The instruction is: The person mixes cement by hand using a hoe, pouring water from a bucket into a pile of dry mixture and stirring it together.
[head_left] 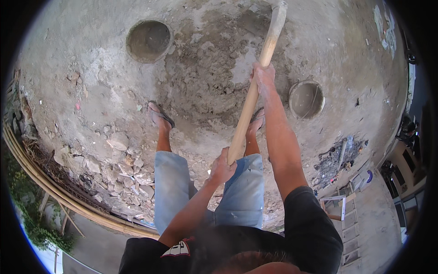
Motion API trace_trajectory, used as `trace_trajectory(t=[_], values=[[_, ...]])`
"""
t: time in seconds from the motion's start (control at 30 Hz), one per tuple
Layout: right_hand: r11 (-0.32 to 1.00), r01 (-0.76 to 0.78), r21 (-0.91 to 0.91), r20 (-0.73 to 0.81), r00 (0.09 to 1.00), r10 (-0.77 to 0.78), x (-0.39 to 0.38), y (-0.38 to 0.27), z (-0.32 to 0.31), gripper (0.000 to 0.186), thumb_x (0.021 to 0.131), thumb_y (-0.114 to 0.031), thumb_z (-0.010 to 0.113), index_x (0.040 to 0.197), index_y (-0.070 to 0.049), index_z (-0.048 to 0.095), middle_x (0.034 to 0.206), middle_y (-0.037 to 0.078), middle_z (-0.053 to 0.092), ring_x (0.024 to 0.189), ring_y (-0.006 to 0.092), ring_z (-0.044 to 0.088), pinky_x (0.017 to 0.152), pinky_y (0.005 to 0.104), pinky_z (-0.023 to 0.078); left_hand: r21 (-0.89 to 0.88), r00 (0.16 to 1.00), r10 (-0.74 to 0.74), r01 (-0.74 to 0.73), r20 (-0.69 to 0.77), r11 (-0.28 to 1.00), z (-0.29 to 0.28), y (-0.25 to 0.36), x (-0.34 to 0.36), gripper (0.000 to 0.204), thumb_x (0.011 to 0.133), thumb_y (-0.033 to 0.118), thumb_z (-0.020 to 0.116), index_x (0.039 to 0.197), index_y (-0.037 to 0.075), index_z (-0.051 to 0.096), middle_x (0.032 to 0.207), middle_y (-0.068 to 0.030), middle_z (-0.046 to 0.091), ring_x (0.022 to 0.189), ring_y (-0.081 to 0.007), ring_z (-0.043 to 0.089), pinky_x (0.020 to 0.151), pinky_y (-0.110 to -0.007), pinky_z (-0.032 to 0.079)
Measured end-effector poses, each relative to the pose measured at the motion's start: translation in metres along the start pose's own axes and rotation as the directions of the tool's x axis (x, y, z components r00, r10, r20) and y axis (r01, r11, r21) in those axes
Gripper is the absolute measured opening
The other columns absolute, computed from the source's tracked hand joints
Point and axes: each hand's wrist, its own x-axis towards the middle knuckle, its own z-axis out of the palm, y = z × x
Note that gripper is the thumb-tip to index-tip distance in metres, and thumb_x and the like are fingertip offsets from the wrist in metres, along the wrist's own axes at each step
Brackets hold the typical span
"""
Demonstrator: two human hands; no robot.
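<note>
My left hand (222,168) grips the lower end of a long, pale wooden tool handle (246,109) above my legs. Higher on the same handle my right hand (263,76) is wrapped round it, with grey dust on the fingers. The handle runs up to a grey, dusty end (278,13) at the top edge; any tool head there cannot be made out. Beneath it lies a patch of wet, lumpy grey mix (200,73) on the ground, between two round containers, a larger one (148,40) at upper left and a smaller one (305,99) at right.
My feet in flip-flops (159,118) stand at the patch's near edge. Broken rubble (118,141) lies lower left, beside long bamboo poles (54,187) along an edge with greenery below. At right are a charred debris patch (337,157) and a ladder-like frame (350,233) near a building.
</note>
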Motion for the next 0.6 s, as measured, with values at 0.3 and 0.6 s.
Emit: trace_trajectory(t=[0.3, 0.6], values=[[0.886, -0.408, 0.222, 0.019, 0.91, 0.414, -0.069, 0.081, 0.047, 0.015, 0.076, -0.006, 0.06, 0.082, -0.002, 0.047, 0.059, 0.006, 0.049, 0.041, 0.0178, 0.049, 0.035, 0.0327, 0.042, 0.235, 0.983, -0.181, 0.175, 0.004, 0.956, -0.129, -0.019, -0.072, 0.039, 0.077, 0.014, 0.063, 0.113, 0.006, 0.052, 0.085, -0.024, 0.064, 0.084, -0.0412, 0.063, 0.071, -0.045, 0.05], [0.801, -0.475, 0.364, 0.087, 0.874, 0.479, -0.18, 0.091, 0.066, 0.017, 0.079, -0.005, 0.059, 0.088, -0.004, 0.045, 0.061, 0.005, 0.048, 0.043, 0.0153, 0.048, 0.036, 0.0316, 0.043, 0.393, 0.939, -0.342, 0.306, 0.025, 0.867, -0.175, -0.019, -0.148, 0.036, 0.078, 0.018, 0.064, 0.111, 0.011, 0.053, 0.088, -0.0225, 0.065, 0.084, -0.0437, 0.062, 0.072, -0.049, 0.05]])
